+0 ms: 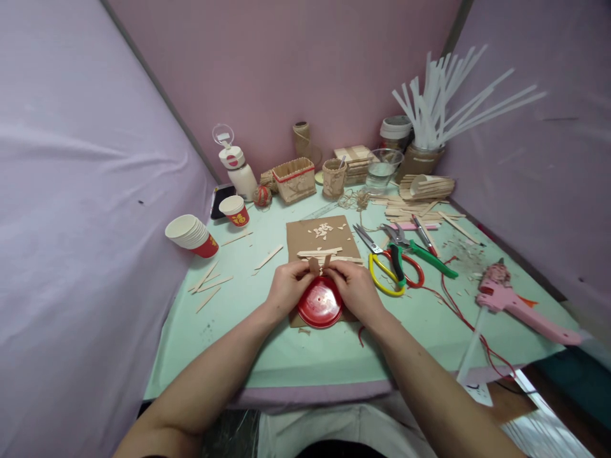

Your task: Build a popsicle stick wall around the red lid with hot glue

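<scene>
My left hand (pixel 289 287) pinches a small flat brown piece (pixel 314 266) that looks like cardboard. Close beside it, my right hand (pixel 356 287) pinches a similar brown piece (pixel 327 260); I cannot tell whether the two are joined. Just below the fingertips lies a round red plastic lid (pixel 320 303), which both hands partly cover. The lid rests on a brown cardboard sheet (pixel 298 234). Pale wooden sticks (pixel 321 252) lie across the sheet beyond my hands, and small cut wood chips (pixel 323 230) are heaped farther back.
Scissors (pixel 377 254) and green-handled pruning shears (pixel 420 249) lie to the right, with a pink glue gun (pixel 518 305) near the table's edge. Stacked paper cups (pixel 193 235) stand at left. Along the back are a small basket (pixel 294 183) and a bowl of water (pixel 380 175).
</scene>
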{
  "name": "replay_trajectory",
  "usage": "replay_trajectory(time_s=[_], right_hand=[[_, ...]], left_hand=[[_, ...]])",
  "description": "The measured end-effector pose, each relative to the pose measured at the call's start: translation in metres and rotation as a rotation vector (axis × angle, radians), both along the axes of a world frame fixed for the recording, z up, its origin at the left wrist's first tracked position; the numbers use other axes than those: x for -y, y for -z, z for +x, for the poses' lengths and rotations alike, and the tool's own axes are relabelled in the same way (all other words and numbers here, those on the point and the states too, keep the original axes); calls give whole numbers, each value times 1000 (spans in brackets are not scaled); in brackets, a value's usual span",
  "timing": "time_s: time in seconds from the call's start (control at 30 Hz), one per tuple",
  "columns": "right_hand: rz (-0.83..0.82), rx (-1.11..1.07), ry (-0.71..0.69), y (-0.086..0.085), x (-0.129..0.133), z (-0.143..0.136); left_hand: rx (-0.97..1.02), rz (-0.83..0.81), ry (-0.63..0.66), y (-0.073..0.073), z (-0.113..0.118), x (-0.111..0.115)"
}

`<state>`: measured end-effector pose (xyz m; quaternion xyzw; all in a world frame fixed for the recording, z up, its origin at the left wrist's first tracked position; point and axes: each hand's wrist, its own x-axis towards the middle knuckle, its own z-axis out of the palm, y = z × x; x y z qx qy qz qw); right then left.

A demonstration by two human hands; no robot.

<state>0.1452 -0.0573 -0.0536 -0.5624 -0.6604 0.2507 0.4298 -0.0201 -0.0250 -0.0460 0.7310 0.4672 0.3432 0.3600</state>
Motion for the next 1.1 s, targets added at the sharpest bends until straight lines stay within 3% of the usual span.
replay_trajectory(time_s=[0.57, 1.1], right_hand=[[25, 259, -36, 3, 3, -4], [-24, 275, 26, 3, -1, -3]], left_hand=[[-14, -1, -16, 2, 0, 0], [14, -50, 31, 4, -1, -2]])
